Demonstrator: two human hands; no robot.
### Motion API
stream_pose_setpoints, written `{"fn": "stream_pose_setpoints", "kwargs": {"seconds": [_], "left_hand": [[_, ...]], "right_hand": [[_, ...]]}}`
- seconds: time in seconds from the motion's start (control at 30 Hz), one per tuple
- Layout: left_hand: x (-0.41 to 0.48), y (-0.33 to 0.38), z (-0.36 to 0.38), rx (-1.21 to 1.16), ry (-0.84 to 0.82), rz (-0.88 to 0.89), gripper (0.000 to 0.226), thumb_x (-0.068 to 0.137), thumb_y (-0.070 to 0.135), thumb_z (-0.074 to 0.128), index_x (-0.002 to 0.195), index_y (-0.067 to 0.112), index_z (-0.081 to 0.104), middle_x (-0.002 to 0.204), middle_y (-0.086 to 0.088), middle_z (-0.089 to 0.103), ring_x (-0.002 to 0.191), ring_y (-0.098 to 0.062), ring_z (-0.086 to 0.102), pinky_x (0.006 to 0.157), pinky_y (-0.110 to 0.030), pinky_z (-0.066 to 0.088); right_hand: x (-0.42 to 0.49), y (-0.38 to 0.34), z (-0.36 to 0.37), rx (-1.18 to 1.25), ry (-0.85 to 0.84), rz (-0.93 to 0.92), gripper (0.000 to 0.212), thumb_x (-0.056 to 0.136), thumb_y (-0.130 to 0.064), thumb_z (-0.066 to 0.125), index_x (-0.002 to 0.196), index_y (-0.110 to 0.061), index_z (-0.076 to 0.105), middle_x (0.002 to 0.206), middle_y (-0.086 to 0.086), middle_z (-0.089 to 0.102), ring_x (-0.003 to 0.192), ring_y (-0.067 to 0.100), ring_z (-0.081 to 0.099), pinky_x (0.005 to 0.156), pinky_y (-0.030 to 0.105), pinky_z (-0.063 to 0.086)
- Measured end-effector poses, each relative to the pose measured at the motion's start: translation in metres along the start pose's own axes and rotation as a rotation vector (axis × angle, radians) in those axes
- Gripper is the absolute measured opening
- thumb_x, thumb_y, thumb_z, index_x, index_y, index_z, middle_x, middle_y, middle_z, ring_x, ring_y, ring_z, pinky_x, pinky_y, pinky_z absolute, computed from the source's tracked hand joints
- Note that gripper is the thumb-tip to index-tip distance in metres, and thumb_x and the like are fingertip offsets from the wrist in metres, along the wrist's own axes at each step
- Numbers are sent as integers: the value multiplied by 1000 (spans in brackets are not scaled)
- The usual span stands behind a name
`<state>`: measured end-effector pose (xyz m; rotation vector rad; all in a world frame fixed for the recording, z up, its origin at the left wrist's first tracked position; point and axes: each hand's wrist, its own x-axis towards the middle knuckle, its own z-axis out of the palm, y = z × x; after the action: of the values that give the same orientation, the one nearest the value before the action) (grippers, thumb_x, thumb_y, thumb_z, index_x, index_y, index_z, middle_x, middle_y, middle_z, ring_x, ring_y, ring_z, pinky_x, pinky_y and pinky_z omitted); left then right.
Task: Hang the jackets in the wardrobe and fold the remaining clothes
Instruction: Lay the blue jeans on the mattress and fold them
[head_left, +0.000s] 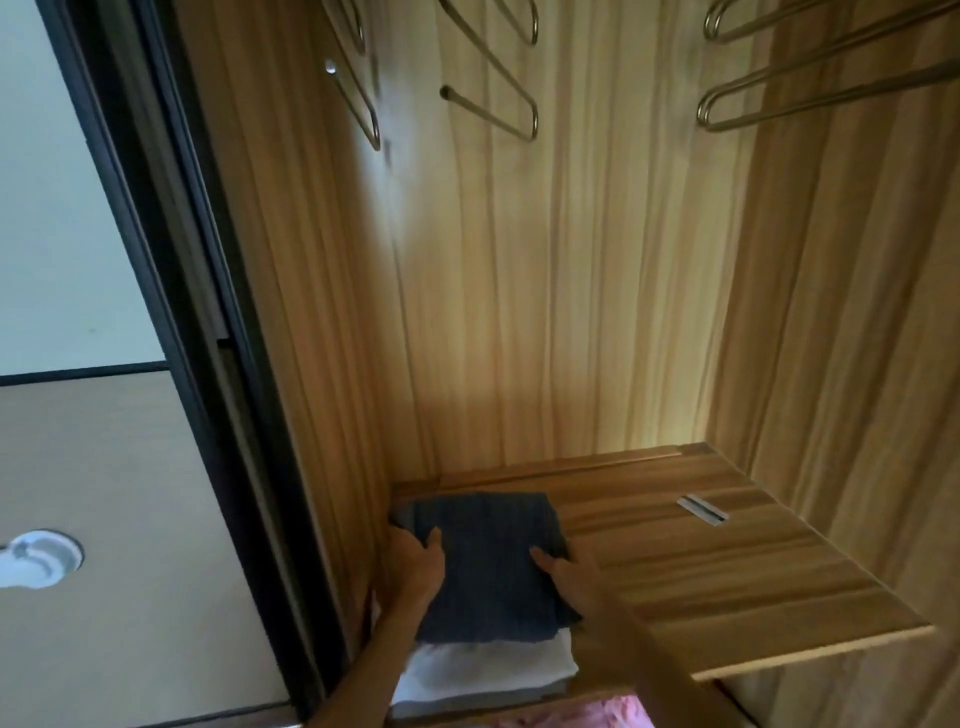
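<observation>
Grip: left hand (418, 564) and right hand (569, 574) each pinch a side of dark folded garment (488, 571), thumbs on top (fingers hidden) | it sits lower centre, atop white folded stack (488, 667) on wardrobe shelf (727, 571) | tip: lower flat, square edges with stack, release evenly

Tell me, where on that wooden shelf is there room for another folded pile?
The right half of the shelf is bare, between the folded blue garment and the right wall, apart from a small metal strip near the back. The left corner is crowded: the blue one lies on a white garment, gripped by the left hand and right hand.
</observation>
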<state>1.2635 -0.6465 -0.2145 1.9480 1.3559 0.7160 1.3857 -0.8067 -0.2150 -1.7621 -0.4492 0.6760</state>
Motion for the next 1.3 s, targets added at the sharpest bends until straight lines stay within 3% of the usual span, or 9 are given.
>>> {"fn": "stream_pose_setpoints", "kwargs": {"seconds": [0.17, 0.27, 0.33, 0.4, 0.5, 0.7, 1.0, 1.13, 1.3], "left_hand": [[-6, -47, 30, 324, -14, 34, 91, 91, 51, 61, 152, -6, 23, 145, -26, 44, 124, -38, 55, 100, -44, 48], [-7, -62, 55, 493, 35, 177, 89, 63, 38, 91, 134, -5, 57, 125, -38, 57, 94, -51, 66, 76, -59, 56], [-11, -62, 66, 569, 69, 341, 58, 81, 46, 67, 124, 7, 68, 129, -33, 59, 107, -50, 63, 90, -62, 45], [-23, -58, 71, 640, -27, 483, 57, 98, 50, 32, 118, 17, 73, 133, -23, 61, 123, -41, 55, 107, -59, 27], [-33, -64, 84, 698, -128, 491, 73, 103, 46, 8, 120, 18, 73, 135, -15, 62, 129, -31, 43, 113, -55, 11], [-30, -74, 93, 732, -128, 500, 60, 86, 40, 38, 138, 17, 57, 145, -13, 54, 133, -31, 48, 110, -60, 21], [-11, -85, 96, 775, -174, 517, 59, 103, 48, 17, 149, 19, 42, 157, -10, 39, 145, -27, 30, 114, -54, 15], [-2, -80, 92, 841, -292, 490, 69, 104, 52, 5, 142, 19, 51, 149, -11, 50, 136, -28, 49, 106, -54, 26], [-3, -51, 71, 812, -276, 505, 79, 89, 57, 7, 144, 22, 52, 155, -6, 41, 139, -28, 46, 111, -54, 35]], "right_hand": [[26, 44, 20, -500, -140, 81, 72, 103, -44, 46, 155, -5, 16, 158, 11, 33, 143, 27, 36, 118, 33, 28], [33, 45, 24, -604, -100, 7, 75, 102, -43, 45, 158, -15, 4, 165, 12, 15, 148, 28, 26, 122, 39, 23], [37, 45, 23, -741, -15, -243, 82, 95, -36, 59, 158, -13, 10, 165, 17, 10, 148, 34, 25, 123, 45, 23], [37, 50, 24, -1008, -2, -518, 84, 79, -33, 73, 151, -7, 39, 158, 16, 30, 141, 35, 42, 119, 45, 21], [39, 70, 37, -1203, -177, -597, 50, 80, -39, 47, 121, -24, 73, 135, 2, 64, 124, 20, 62, 119, 45, 12], [43, 92, 33, -1291, -257, -557, 60, 89, -47, 42, 133, -14, 63, 142, 8, 58, 131, 24, 56, 114, 42, 8], [68, 100, 36, -1318, -256, -605, 65, 89, -51, 42, 138, -10, 58, 145, 9, 54, 134, 24, 52, 117, 40, 9], [76, 94, 39, -1283, -277, -505, 69, 88, -55, 35, 131, -10, 65, 144, 8, 55, 129, 23, 57, 113, 42, 35], [66, 41, 26, -1290, -398, -507, 59, 104, -35, 31, 154, -4, 28, 164, 15, 18, 150, 30, 20, 122, 44, 17]]}}
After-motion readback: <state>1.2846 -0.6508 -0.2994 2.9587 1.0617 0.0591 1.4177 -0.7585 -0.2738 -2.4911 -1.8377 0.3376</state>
